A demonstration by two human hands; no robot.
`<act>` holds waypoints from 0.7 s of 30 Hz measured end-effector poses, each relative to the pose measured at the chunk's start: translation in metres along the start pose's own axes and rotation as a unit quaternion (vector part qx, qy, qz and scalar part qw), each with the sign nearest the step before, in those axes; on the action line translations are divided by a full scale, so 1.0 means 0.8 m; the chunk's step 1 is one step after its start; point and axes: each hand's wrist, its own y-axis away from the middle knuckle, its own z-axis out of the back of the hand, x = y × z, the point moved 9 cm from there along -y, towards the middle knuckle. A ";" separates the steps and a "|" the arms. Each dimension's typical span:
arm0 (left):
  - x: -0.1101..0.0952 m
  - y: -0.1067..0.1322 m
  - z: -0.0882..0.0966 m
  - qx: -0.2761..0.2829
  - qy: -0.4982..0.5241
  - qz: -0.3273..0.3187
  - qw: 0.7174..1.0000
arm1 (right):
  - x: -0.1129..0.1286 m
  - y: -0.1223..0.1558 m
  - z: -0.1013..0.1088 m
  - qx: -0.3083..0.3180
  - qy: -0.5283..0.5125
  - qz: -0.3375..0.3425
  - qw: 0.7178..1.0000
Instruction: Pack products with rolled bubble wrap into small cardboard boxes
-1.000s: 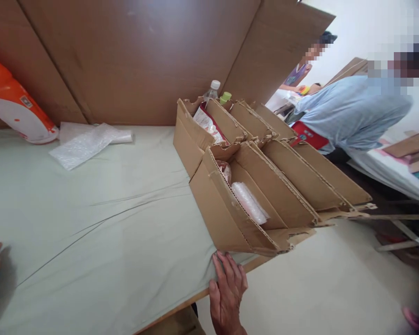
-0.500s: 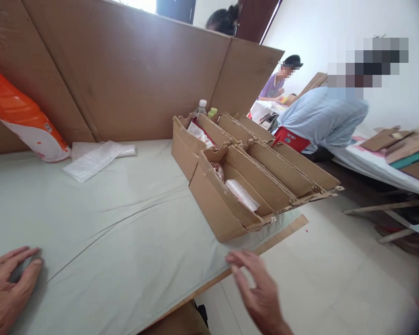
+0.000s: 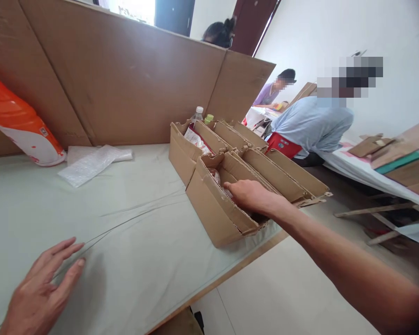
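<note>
My right hand (image 3: 249,195) reaches down into the near compartment of a cardboard box (image 3: 212,209) with dividers. Most of its fingers are hidden behind the box wall, so whether they grip anything cannot be seen. A sliver of clear bubble wrap (image 3: 227,191) shows beside the fingers. Farther back in that compartment lies a small reddish-white packet (image 3: 215,176). On the left, my left hand (image 3: 45,284) is open over the pale table cover (image 3: 136,251), thumb and fingers apart, holding nothing.
An orange bottle (image 3: 24,121) and flat bubble wrap sheets (image 3: 91,163) lie at the back left, before a cardboard screen (image 3: 136,83). A clear bottle (image 3: 197,114) stands behind a second divided box (image 3: 181,153). Co-workers (image 3: 310,121) sit beyond, at the right.
My right hand has gone from beside the table edge forward into the near box compartment, covering the bubble wrap roll there. My left hand has moved rightward over the table. The view has shifted slightly.
</note>
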 end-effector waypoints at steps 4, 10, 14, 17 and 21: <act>-0.110 0.005 -0.026 0.068 0.091 -0.036 0.993 | -0.031 0.032 0.022 -0.088 -0.023 -0.048 0.995; -0.292 -0.009 -0.072 0.135 0.401 -0.038 0.905 | -0.008 0.150 0.132 -0.368 -0.304 0.070 0.876; -0.357 -0.005 -0.119 0.263 0.551 -0.014 0.792 | 0.033 0.148 0.140 -0.273 -0.425 0.263 0.822; -0.316 -0.009 -0.129 0.228 0.563 0.064 0.792 | -0.058 0.093 0.120 -0.313 -0.484 0.151 0.803; -0.245 -0.006 -0.128 0.179 0.543 0.156 0.805 | -0.155 -0.006 0.047 -0.194 -0.323 -0.043 0.925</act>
